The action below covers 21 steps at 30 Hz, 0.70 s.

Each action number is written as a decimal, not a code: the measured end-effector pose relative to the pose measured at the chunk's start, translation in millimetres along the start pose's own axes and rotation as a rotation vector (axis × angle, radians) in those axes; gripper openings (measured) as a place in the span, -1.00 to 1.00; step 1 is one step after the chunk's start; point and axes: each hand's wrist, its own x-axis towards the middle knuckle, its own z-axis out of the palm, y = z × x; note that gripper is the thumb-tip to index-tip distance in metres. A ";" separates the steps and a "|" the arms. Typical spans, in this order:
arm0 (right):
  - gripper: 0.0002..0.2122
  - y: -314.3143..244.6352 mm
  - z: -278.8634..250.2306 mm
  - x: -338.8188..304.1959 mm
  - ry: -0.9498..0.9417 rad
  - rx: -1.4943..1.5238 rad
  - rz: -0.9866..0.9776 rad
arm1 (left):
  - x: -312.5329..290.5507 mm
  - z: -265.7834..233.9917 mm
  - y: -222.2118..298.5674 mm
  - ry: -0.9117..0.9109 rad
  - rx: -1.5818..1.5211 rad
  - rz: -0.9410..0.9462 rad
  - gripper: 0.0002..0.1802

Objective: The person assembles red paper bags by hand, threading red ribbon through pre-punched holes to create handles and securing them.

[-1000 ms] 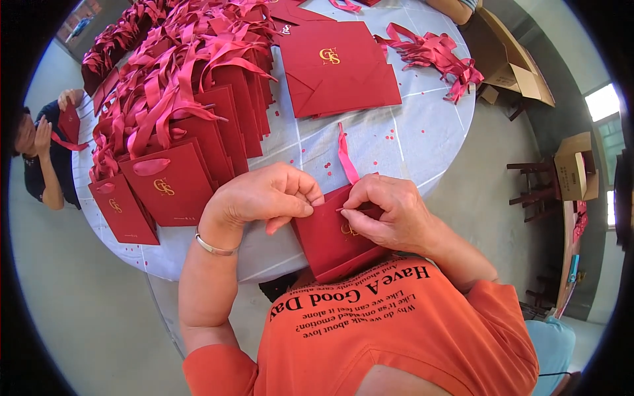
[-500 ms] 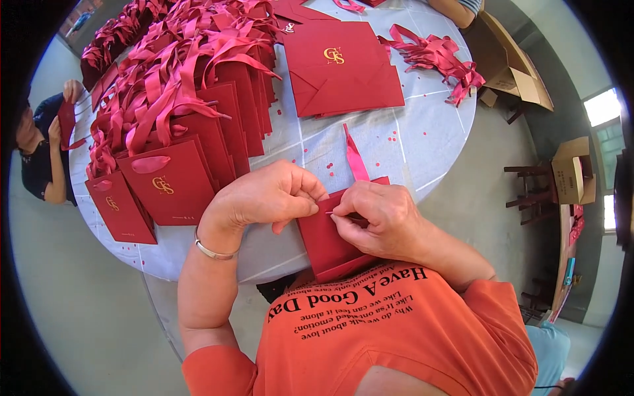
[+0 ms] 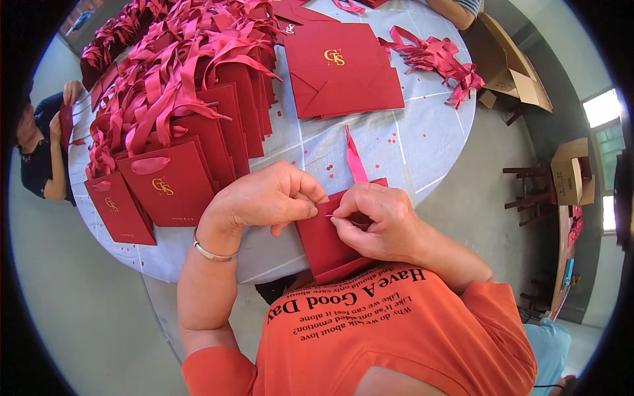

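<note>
A red paper gift bag (image 3: 320, 247) lies between my hands, at the table's near edge and against my shirt. My left hand (image 3: 274, 198) is closed in a pinch at the bag's left edge, its fingertips on the paper. My right hand (image 3: 380, 221) lies over the bag's right part, thumb and forefinger pinched together. A thin pale-pink ribbon tip (image 3: 328, 215) sticks out from these fingertips. Beyond the right hand, a pink ribbon (image 3: 355, 158) stretches over the bag's far edge onto the cloth. The bag's middle is partly hidden under my right fingers.
Many finished-looking red bags with ribbon handles (image 3: 172, 178) stand crowded at the left. Flat red bags (image 3: 343, 72) are stacked ahead, beside a heap of loose ribbons (image 3: 436, 56). Red paper dots (image 3: 393, 137) dot the white tablecloth (image 3: 429, 145). Another person's hand (image 3: 71, 92) holds something red at far left.
My two hands stay almost still over the bag. The co-worker's red item at the far left has shifted slightly.
</note>
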 end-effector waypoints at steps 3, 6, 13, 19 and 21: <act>-0.89 -0.1 -0.8 -0.5 -0.005 0.008 -0.013 | -0.7 0.1 0.7 0.002 0.024 0.006 -0.83; -0.89 -1.0 -1.1 -1.4 0.007 0.033 -0.014 | -1.7 1.5 1.2 0.003 0.003 0.001 -0.82; -0.90 -0.7 0.8 0.4 -0.017 -0.068 -0.037 | 0.7 3.5 1.6 0.029 0.005 -0.021 -0.81; -0.94 -24.0 5.9 15.1 -0.216 -0.481 -0.055 | 3.1 5.5 3.4 0.109 0.108 -0.008 -0.81; -0.95 -26.2 12.3 21.2 -0.295 -0.597 0.027 | 4.7 2.1 2.3 0.106 0.108 -0.016 -0.80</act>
